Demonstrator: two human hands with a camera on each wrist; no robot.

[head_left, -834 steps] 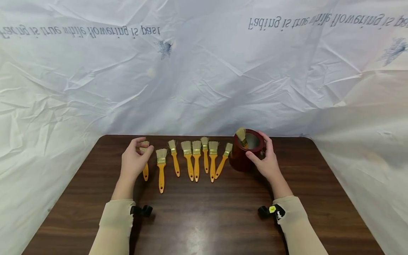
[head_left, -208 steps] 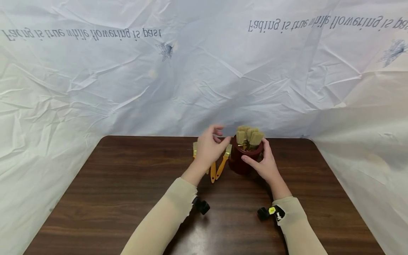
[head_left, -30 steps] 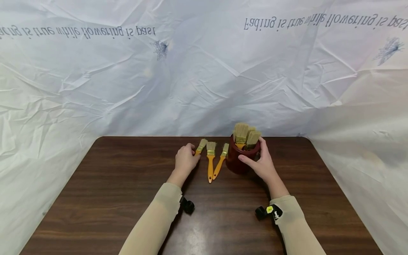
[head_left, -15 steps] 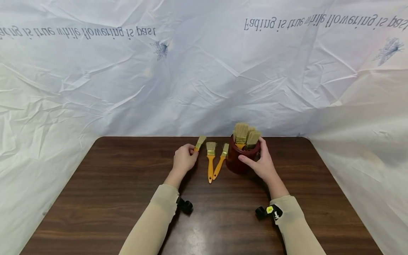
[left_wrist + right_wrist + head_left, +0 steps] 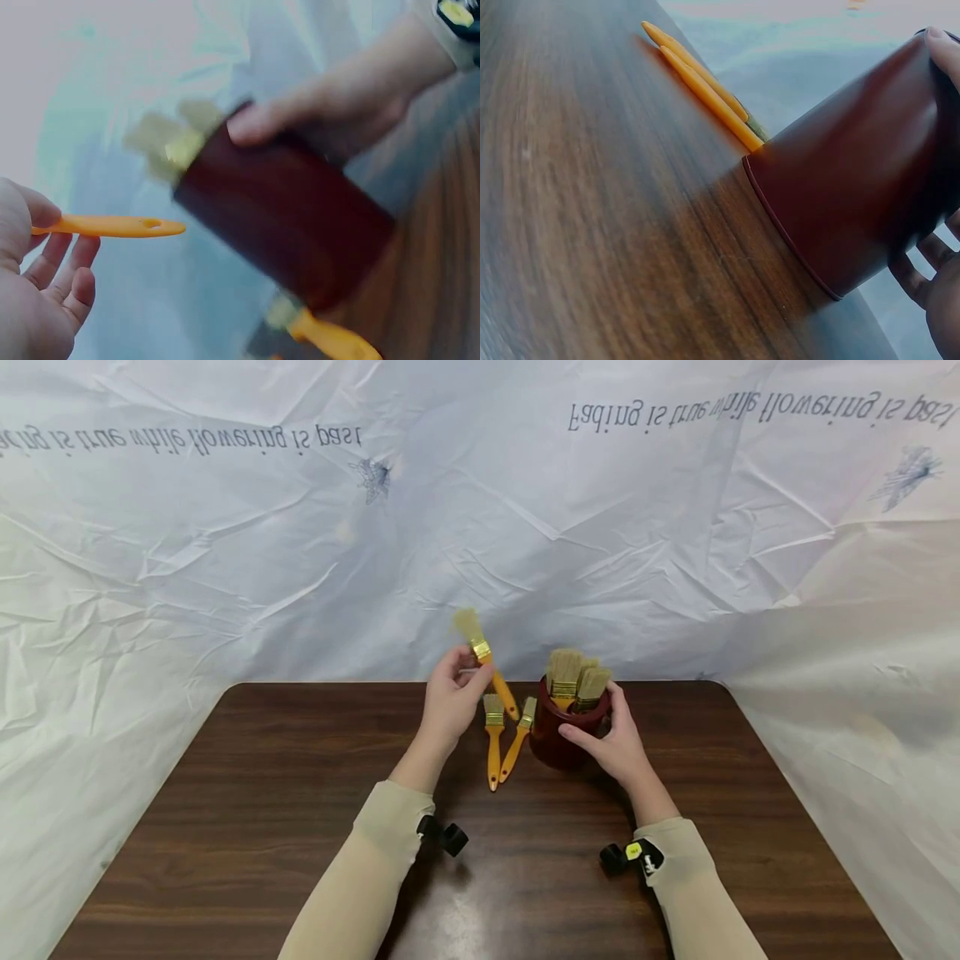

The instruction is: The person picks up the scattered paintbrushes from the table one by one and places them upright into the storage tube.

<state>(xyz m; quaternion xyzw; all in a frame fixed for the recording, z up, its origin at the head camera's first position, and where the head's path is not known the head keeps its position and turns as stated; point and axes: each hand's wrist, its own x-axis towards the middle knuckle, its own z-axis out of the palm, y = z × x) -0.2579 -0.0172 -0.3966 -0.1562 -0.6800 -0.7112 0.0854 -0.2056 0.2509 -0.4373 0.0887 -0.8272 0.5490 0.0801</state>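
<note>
Pinched between the thumb and fingers of my left hand [image 5: 453, 697] is a paintbrush [image 5: 498, 681], raised above the table with its pale bristles up and its orange handle slanting down to the right. My right hand [image 5: 618, 739] grips the dark red cylindrical pot [image 5: 558, 739] around its right side, thumb near the rim. Several paintbrushes [image 5: 566, 672] stand in the pot, bristles up. In the left wrist view the held handle [image 5: 120, 226] points toward the pot [image 5: 285, 210]. The right wrist view shows the pot's base on the table.
Two paintbrushes lie on the table left of the pot: a wider one [image 5: 493, 743] and a narrower, slanted one [image 5: 517, 743]. The dark wooden table [image 5: 300, 760] ends at a white printed cloth [image 5: 450, 527] hanging behind and at both sides.
Over the last second my left hand has lifted its paintbrush off the table and moved up. Since the oldest frame, several brushes have gone from the table into the pot. My right hand stays on it.
</note>
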